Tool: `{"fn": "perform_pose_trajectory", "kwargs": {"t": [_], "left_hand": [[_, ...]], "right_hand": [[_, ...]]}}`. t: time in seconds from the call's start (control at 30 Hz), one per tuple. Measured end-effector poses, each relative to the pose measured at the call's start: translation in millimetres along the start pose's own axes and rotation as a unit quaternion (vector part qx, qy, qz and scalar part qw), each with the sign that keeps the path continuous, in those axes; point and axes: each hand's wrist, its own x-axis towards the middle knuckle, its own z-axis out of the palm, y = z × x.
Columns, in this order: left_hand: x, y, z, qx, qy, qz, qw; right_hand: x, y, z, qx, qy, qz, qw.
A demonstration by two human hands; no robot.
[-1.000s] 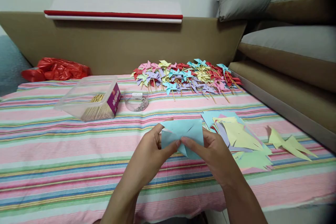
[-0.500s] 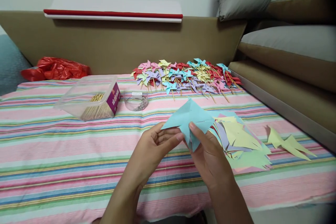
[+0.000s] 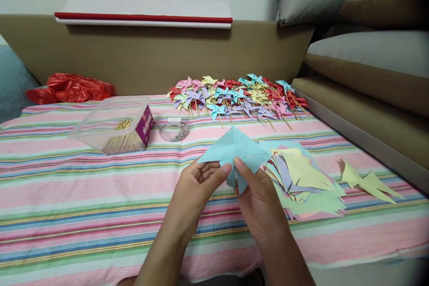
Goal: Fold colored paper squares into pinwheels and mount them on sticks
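A light blue square of paper (image 3: 233,145), slit from its corners toward the middle, is held up above the striped cloth. My left hand (image 3: 197,190) pinches it at the lower left, thumb on top and fingers beneath. From the lower right my right hand (image 3: 259,196) grips the same sheet, its thumb pressed near the centre. Both thumb tips lie close together on the paper. Just right of my right hand is a stack of coloured paper (image 3: 310,174), with slit yellow and purple pieces on top. A yellow cut piece (image 3: 367,184) lies farther right.
Finished paper pinwheels (image 3: 234,98) on sticks are heaped at the back. A clear plastic box (image 3: 110,120) of wooden sticks stands at left, beside a round clear dish (image 3: 173,130) of small metal pieces. A red plastic bag (image 3: 73,87) lies back left; cushions (image 3: 368,58) line the right.
Both hands have shifted slightly left with the blue paper. My two thumbs are now nearer each other on the sheet.
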Motion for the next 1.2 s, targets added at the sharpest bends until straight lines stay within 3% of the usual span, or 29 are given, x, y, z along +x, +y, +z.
{"fn": "perform_pose_trajectory", "kwargs": {"t": [0.2,0.43,0.6,0.67,0.77,0.87,0.97,1.07,1.2], "left_hand": [[0.7,-7.4,10.7,-0.044,0.080,0.012,0.996],[1.7,-9.3,11.5,-0.078,0.100,0.012,0.992],[4.0,-6.1,3.9,-0.125,0.145,-0.007,0.982],[4.8,-4.5,0.7,-0.144,0.158,-0.004,0.977],[5.6,-3.3,-2.1,-0.162,0.172,0.001,0.972],[6.2,-2.9,-2.4,-0.164,0.170,0.002,0.972],[6.4,-2.6,-1.9,-0.160,0.176,0.000,0.971],[6.0,-2.4,-2.1,-0.152,0.181,0.002,0.972],[4.9,-3.0,-2.2,-0.140,0.181,0.010,0.973]], "right_hand": [[-2.4,6.6,6.4,0.020,0.022,-0.008,1.000],[-0.9,6.9,5.7,-0.020,0.017,-0.015,1.000],[0.7,1.2,-7.1,-0.119,0.006,-0.093,0.989],[1.6,-0.2,-16.4,-0.202,-0.025,-0.160,0.966],[2.2,-2.8,-27.7,-0.334,-0.088,-0.246,0.906],[1.7,-7.5,-31.1,-0.439,-0.117,-0.276,0.847],[1.5,-12.4,-29.5,-0.480,-0.138,-0.294,0.815],[2.5,-14.9,-28.9,-0.482,-0.139,-0.282,0.818],[3.8,-14.1,-29.1,-0.452,-0.125,-0.237,0.851]]}}
